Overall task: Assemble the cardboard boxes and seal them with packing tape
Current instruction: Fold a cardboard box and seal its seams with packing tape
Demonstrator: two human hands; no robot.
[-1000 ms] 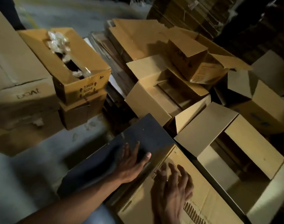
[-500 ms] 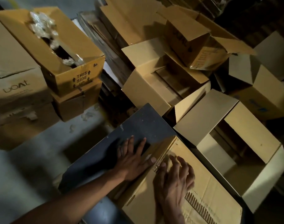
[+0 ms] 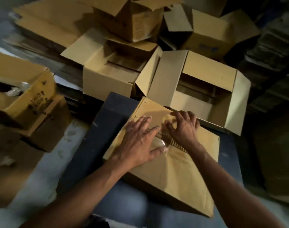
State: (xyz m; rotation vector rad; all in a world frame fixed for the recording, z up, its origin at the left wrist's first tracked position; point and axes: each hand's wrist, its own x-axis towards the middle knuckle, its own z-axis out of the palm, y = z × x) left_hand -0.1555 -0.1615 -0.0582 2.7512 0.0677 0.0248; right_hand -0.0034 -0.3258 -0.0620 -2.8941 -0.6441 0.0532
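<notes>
While the box (image 3: 171,170) lay flat on the dark tabletop (image 3: 107,122), both hands were on top of it. Left hand (image 3: 138,143) was spread flat, fingers straight, pressing down near a shiny strip of tape (image 3: 158,143). Right hand (image 3: 184,127) sat just beside it with fingertips bent, clawing at the cardboard, not really holding anything. Just past the tabletop were two open boxes (image 3: 201,89) with their flaps up, more stacked behind. Off to the left sat a printed carton (image 3: 30,99) with plastic wrap inside, kinda blurry.
</notes>
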